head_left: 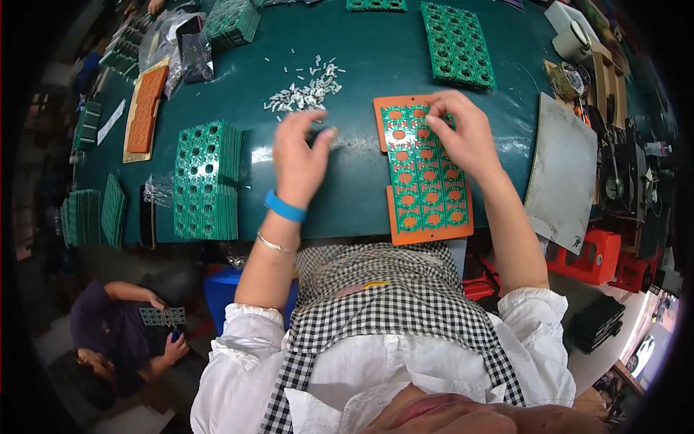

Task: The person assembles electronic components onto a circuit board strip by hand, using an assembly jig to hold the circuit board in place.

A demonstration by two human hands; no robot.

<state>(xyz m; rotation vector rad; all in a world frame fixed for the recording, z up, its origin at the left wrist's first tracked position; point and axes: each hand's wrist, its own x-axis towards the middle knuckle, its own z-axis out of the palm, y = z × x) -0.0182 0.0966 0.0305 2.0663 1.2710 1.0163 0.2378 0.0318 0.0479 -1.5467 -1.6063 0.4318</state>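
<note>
My left hand (299, 159), with a blue band and a bracelet on its wrist, hovers just nearer than a loose pile of small white parts (307, 94). Its thumb stands apart from the fingers and nothing shows between them. To the right, a green circuit board panel (418, 170) with rows of round openings lies on an orange fixture plate (431, 236). Over the panel's upper right is my right hand (466, 134), fingers curled and drawn close to the thumb. Whatever its fingertips hold, if anything, is too small to make out.
Stacked green panels stand at left (206, 181) and far right (459, 43). An orange plate (148, 101) lies at the far left. A grey metal sheet (564, 170) sits by the right edge, near a white mug (571, 42). Another person (119, 325) holds a panel at lower left.
</note>
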